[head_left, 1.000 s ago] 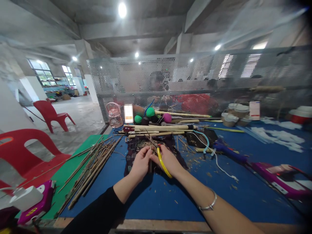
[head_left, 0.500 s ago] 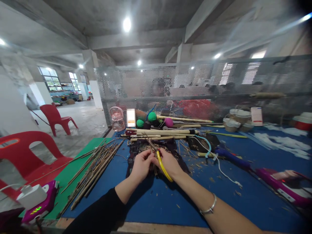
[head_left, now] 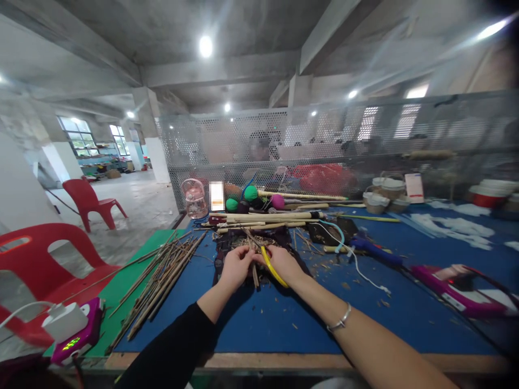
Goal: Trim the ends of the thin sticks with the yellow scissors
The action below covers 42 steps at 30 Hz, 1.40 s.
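My left hand [head_left: 236,266] is closed, its thumb and fingers pinching short brown twigs [head_left: 255,277] whose ends poke out below. Close against it, my right hand [head_left: 286,266] is closed round yellow-handled scissors [head_left: 274,272]. The handle loop arches over the back of that hand, and the dark blades point away from me, partly hidden by the fingers. Both hands meet above a dark cloth [head_left: 221,246] strewn with twig clippings [head_left: 239,243]. Whether the blades are touching a twig I cannot make out.
Long twigs [head_left: 162,286] lie in a bundle at left on a green mat [head_left: 117,329]. Pale sticks [head_left: 275,217] and yarn balls [head_left: 251,193] are behind the cloth. A purple-and-white device [head_left: 450,292] with a blue-wrapped cable is at right. A perforated metal screen [head_left: 227,146] stands behind.
Both hands stay together over the cloth. Twig ends now show more clearly beneath my fingers, and less of the scissor blades is visible. The whole view has shifted slightly.
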Tool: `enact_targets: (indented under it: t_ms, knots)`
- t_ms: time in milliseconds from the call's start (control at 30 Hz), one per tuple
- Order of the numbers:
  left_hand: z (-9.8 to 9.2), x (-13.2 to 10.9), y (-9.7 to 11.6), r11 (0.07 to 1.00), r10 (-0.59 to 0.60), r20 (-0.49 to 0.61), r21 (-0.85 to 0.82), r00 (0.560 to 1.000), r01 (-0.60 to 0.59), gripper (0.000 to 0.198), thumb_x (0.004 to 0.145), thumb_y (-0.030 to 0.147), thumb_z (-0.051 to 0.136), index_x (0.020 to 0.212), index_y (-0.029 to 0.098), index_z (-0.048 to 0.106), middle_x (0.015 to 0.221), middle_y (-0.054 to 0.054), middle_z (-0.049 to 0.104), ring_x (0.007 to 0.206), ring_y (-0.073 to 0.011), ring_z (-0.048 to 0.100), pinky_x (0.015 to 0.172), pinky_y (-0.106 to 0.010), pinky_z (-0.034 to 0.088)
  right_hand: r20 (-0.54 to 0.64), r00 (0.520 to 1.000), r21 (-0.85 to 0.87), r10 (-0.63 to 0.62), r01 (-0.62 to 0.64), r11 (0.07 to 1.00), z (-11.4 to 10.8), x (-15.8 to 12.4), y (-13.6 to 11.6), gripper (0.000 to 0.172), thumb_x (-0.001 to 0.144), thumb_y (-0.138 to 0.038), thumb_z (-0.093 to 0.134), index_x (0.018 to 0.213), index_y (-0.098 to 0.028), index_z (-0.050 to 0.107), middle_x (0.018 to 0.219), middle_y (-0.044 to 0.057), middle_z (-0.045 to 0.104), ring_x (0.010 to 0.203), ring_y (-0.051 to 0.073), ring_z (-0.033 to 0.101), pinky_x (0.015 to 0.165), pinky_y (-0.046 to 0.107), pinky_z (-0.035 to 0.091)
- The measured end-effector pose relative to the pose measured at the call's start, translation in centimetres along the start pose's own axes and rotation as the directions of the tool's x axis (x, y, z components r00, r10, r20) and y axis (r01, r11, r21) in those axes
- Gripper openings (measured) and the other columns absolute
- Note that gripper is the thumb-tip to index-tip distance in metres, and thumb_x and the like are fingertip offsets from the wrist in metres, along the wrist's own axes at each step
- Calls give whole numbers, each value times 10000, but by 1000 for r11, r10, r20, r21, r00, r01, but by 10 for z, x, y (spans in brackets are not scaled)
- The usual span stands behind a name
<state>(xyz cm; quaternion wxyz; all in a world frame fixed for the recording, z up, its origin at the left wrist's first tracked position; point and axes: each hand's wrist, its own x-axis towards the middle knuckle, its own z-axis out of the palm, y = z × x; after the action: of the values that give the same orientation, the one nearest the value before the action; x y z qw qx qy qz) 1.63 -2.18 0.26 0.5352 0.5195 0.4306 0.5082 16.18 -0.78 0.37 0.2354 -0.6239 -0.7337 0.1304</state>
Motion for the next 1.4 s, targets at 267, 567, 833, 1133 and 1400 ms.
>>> enact_targets:
  t_ms: [267,567,833,1133,1400]
  knots:
    - [-11,6,4,999,29,-81,-24,996,-31,420,616,474,635,843,120,623,573,20,500,458,-57,407,431,-188,402,164,974,-13,-155,159,987,-15,26,-2,513,695,-655,480,766,-172,638,747,66,656,682,207,600,573,249,387]
    - [-16,7,5,980,178,-53,104,983,-172,386,680,428,589,890,113,663,572,-5,562,443,-71,401,433,-194,347,44,987,-31,-154,155,987,-6,18,-17,520,714,-634,483,947,-172,529,892,110,634,832,233,593,658,276,379]
    - [-11,4,1,908,366,-129,264,922,-324,312,717,379,564,868,132,682,815,-62,668,754,-179,566,724,-273,435,-45,985,-8,-166,166,986,-9,10,-15,576,663,-610,565,993,-146,484,1006,142,573,923,255,552,720,304,376]
    - [-9,4,1,936,328,-110,172,938,-307,326,692,404,589,819,117,679,766,-52,657,723,-167,556,671,-250,436,-55,982,14,-180,181,983,-1,9,-15,600,663,-604,571,1037,-146,470,1016,124,569,956,254,537,745,306,369]
    - [-6,-1,6,941,315,-189,191,930,-280,284,655,373,623,792,131,681,724,-43,652,745,-181,557,683,-251,434,-41,991,-41,-129,127,991,-2,9,-16,617,623,-645,580,978,-153,472,999,135,576,942,279,548,715,317,368]
